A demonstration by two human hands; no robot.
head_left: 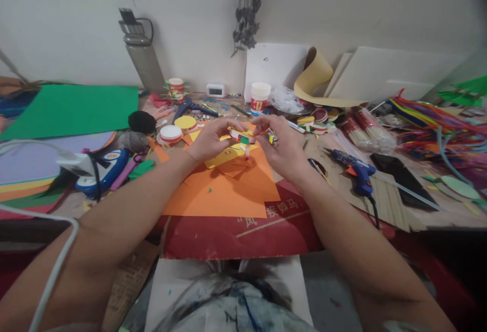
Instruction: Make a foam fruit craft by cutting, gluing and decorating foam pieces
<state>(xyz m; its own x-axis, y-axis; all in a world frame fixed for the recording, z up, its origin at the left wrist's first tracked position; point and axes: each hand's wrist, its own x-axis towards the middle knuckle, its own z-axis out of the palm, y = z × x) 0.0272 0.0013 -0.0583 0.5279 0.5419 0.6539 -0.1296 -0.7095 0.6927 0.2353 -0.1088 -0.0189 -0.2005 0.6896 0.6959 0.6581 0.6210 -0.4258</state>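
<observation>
A small paper craft piece (243, 138) is held up in front of me; it shows white, green, yellow and red, with a short red-and-white strip hanging below. My left hand (213, 138) grips its left side between thumb and fingers. From the right, my right hand (282, 144) pinches the piece near its yellow top edge; the fingertips partly hide what they hold. Beneath both hands lie orange paper sheets (216, 197) and a yellow paper piece (221, 158), on a red printed board (281, 230).
To the right are a blue glue gun (355, 170) with its cord and a black phone (403, 177). A stack of paper cups (261, 96) and a grey bottle (142, 58) stand behind. At left, a white cable (68, 235) crosses near my forearm, beside a blue-and-white device (106, 170).
</observation>
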